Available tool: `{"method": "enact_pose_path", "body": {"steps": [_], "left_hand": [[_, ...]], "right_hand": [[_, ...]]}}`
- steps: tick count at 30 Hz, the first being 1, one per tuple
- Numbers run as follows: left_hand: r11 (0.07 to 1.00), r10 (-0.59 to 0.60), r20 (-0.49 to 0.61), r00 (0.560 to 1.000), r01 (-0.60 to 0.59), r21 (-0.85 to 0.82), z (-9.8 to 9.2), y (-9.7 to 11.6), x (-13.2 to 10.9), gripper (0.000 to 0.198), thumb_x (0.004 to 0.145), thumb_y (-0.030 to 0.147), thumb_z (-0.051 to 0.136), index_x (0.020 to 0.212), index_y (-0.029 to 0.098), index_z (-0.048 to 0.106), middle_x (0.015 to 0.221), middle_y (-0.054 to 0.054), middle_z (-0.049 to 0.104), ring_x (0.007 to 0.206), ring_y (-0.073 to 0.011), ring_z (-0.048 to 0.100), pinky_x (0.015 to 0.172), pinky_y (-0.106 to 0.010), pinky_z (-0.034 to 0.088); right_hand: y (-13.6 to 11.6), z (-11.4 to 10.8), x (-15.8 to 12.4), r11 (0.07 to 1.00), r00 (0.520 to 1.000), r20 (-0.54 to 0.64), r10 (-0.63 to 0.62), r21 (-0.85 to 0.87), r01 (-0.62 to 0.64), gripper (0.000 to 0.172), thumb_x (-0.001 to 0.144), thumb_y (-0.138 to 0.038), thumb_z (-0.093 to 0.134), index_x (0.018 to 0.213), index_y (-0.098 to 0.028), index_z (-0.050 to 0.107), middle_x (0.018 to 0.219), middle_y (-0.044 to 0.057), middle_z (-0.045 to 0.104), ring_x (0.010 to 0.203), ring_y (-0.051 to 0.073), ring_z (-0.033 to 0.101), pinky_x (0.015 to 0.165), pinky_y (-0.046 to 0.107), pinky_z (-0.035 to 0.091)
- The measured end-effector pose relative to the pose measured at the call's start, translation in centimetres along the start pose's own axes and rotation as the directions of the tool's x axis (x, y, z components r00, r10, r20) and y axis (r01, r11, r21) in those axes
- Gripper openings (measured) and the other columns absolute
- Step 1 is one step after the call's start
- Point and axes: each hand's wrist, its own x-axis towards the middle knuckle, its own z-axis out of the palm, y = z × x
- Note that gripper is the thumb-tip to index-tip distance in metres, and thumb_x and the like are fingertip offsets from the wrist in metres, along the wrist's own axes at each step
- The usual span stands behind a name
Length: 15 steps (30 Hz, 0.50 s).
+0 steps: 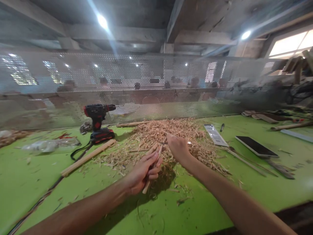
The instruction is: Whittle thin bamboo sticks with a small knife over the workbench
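Observation:
My left hand [148,166] is wrapped round a thin wooden stick [146,188], held tilted, its far end pointing up and away. My right hand [178,147] is closed in a fist just beyond and to the right of it, on what looks like a small knife [164,142]. A narrow dark blade shows beside the stick's far end; the fist hides the handle. Both hands are over a large heap of pale wood shavings [181,127].
A cordless drill [96,120] stands left, near a wooden strip [88,158], a cable [46,194] and a plastic bag [50,144]. At right lie a white packet [215,134], a phone [256,146] and thin sticks [246,161]. A perforated metal screen [151,98] closes the back.

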Motion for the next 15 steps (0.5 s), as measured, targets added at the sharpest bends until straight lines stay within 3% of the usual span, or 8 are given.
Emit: {"method": "enact_pose_path", "body": {"steps": [4, 7, 10, 12, 15], "left_hand": [[0.996, -0.075, 0.158, 0.985, 0.067, 0.057, 0.8, -0.3, -1.0, 0.037, 0.096, 0.039, 0.071, 0.126, 0.018, 0.064, 0.068, 0.005, 0.054, 0.041, -0.0012, 0.025, 0.04, -0.015, 0.02], [0.999, -0.03, 0.109, 0.994, 0.027, 0.028, 0.7, 0.0, -0.7, 0.035, 0.1, 0.031, 0.066, 0.132, 0.018, 0.063, 0.07, 0.004, 0.055, 0.041, -0.0007, 0.024, 0.041, -0.015, 0.019], [1.0, -0.005, 0.015, 1.0, 0.005, -0.02, 0.3, 0.5, -0.2, 0.037, 0.103, 0.02, 0.057, 0.139, 0.018, 0.059, 0.072, 0.003, 0.056, 0.041, -0.001, 0.027, 0.042, -0.014, 0.018], [0.998, -0.013, -0.013, 1.0, 0.012, -0.066, 0.2, 0.7, 0.0, 0.039, 0.105, 0.016, 0.051, 0.144, 0.018, 0.055, 0.071, 0.003, 0.055, 0.042, -0.0012, 0.029, 0.042, -0.013, 0.018], [0.992, -0.029, -0.029, 0.999, 0.026, -0.124, 0.0, 0.8, 0.2, 0.039, 0.107, 0.013, 0.045, 0.145, 0.017, 0.054, 0.069, 0.004, 0.052, 0.041, -0.001, 0.029, 0.042, -0.013, 0.016]], "right_hand": [[3.7, 0.3, 1.2, 0.985, 0.985, -0.008, 0.172, 0.003, -0.172, 0.027, 0.103, -0.011, 0.047, 0.11, -0.01, 0.073, 0.099, 0.018, 0.078, 0.092, 0.024, 0.075, 0.07, 0.026, 0.046], [4.5, 0.0, 1.3, 0.983, 0.979, -0.095, 0.179, 0.047, -0.175, 0.031, 0.107, -0.022, 0.046, 0.11, -0.013, 0.075, 0.1, 0.015, 0.078, 0.093, 0.022, 0.073, 0.07, 0.026, 0.041], [2.7, -0.3, 0.4, 0.993, 0.989, -0.135, 0.057, 0.108, -0.042, 0.034, 0.106, -0.024, 0.043, 0.104, -0.018, 0.077, 0.095, 0.009, 0.079, 0.088, 0.02, 0.072, 0.068, 0.027, 0.037], [0.8, -0.3, -0.4, 0.991, 0.993, -0.097, -0.062, 0.114, 0.072, 0.031, 0.104, -0.021, 0.046, 0.104, -0.019, 0.076, 0.095, 0.008, 0.079, 0.087, 0.02, 0.072, 0.067, 0.027, 0.035], [-1.2, -0.1, -1.4, 0.988, 0.993, -0.015, -0.12, 0.094, 0.121, 0.029, 0.101, -0.017, 0.047, 0.107, -0.019, 0.075, 0.096, 0.009, 0.08, 0.089, 0.021, 0.072, 0.067, 0.027, 0.036]]}}
